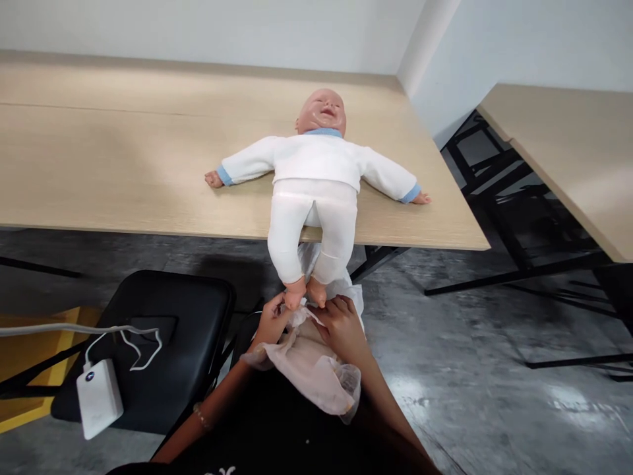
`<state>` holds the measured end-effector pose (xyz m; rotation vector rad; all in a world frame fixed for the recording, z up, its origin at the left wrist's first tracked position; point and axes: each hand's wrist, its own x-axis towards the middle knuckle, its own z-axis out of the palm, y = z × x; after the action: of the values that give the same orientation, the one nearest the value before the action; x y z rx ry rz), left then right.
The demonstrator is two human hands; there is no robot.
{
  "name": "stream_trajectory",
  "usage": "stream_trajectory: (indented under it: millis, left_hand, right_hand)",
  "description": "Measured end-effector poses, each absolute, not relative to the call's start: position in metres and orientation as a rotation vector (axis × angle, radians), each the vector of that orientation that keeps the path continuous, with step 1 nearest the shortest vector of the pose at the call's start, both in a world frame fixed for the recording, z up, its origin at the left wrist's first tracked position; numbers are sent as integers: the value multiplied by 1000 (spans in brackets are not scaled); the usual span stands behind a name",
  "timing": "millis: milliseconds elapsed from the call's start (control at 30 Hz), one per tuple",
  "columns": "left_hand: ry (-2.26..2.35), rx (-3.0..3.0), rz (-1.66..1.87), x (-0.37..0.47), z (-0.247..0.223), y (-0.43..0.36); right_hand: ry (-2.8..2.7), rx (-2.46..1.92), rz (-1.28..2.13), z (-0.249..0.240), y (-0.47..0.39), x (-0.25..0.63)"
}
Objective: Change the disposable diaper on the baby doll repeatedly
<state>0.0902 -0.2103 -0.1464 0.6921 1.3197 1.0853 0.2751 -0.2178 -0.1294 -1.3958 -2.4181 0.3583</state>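
A baby doll [316, 158] lies on its back, arms spread, in a white top with blue cuffs and white leggings [288, 227]. Its bare feet hang past the table's front edge. Just below the feet, my left hand [271, 321] pinches the gathered edge of a pale pink, sheer-trimmed cloth garment [311, 379]. My right hand [343, 326] is closed on the same edge from the other side, its fingertips partly hidden. The garment's lower part drapes over my lap. Behind the feet and right hand hangs a white cloth or plastic piece [355, 297].
The doll rests on a light wooden table [123, 158] against a wall. At lower left, a white power bank [99, 399] with a cable lies on a black chair [188, 343]. Another wooden table [583, 152] with black legs stands at right.
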Motion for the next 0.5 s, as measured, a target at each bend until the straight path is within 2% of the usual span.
stream_trajectory:
  millis: [233,500]
  left_hand:
    - [1353,183,1265,74,-162,-198]
    - [1251,-278,1185,55,-167,-183]
  right_hand:
    - [-2377,-1389,448,-144,-218,287]
    - [-2153,-1861,655,-141,-185,300]
